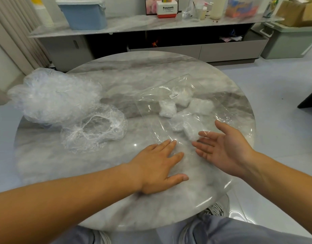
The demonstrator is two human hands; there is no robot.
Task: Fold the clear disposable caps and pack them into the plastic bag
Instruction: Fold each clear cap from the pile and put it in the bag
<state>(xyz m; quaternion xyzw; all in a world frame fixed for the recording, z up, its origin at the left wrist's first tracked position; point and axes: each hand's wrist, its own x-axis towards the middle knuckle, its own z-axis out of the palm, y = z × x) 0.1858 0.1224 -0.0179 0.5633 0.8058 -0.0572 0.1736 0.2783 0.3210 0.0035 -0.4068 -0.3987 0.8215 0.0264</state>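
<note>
A clear plastic bag [157, 110] lies flat on the right half of the round marble table [116, 71], with several folded white caps [182, 97] inside it. My left hand [160, 164] lies palm down with straight fingers on the bag's near end. Just to the right of it, my right hand [224, 147] is open, palm turned up and inward, fingers straight, at the bag's mouth beside the nearest folded cap [191, 132]. One unfolded clear cap [93, 127] lies spread on the table's left side. Behind that cap sits a heap of loose caps [51, 95].
A long marble shelf [134, 25] stands beyond the table, carrying a blue bin [84, 14], a white box [166, 8] and bottles. A green lidded bin [291, 41] is at the far right. My knees and shoes show below the table's near edge.
</note>
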